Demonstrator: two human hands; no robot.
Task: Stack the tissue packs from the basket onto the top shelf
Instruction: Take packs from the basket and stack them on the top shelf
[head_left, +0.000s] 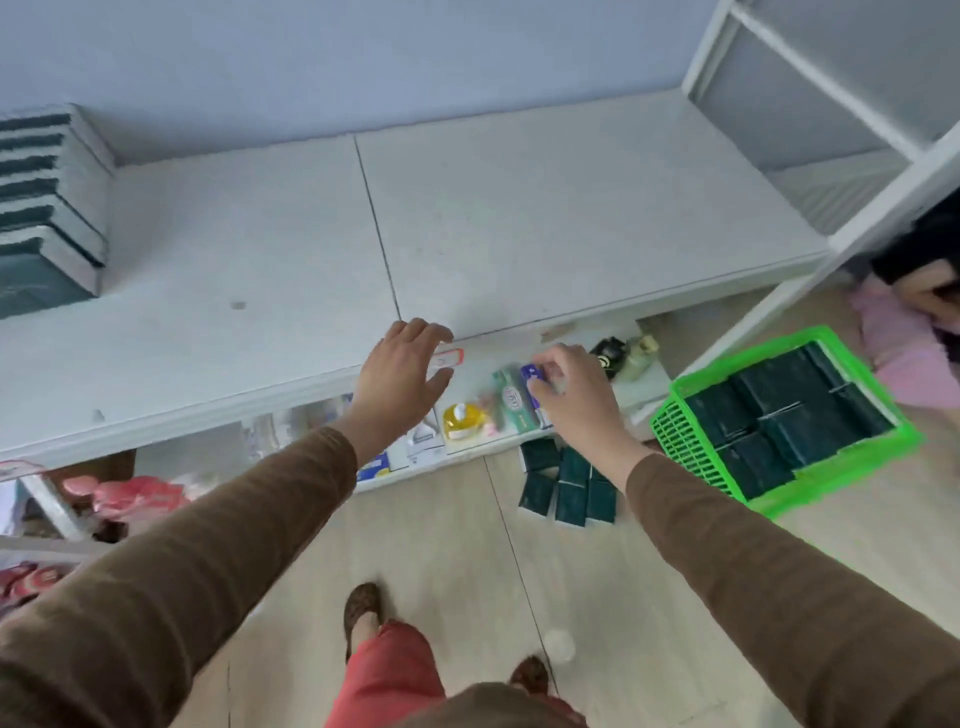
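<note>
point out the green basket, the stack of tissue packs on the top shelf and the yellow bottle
green basket (675, 423): head view, on its near left wall
stack of tissue packs (49, 208): head view, on its front side
yellow bottle (460, 423): head view, on its body

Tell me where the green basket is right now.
The green basket sits on the floor at lower right in the head view, beside the shelf's white post, holding dark tissue packs.

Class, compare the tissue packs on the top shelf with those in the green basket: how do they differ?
The shelf packs form one neat tall stack at the far left; the basket packs lie side by side, low, on the right. The shelf packs show pale sides; the basket packs show dark tops. Both are dark green.
</note>
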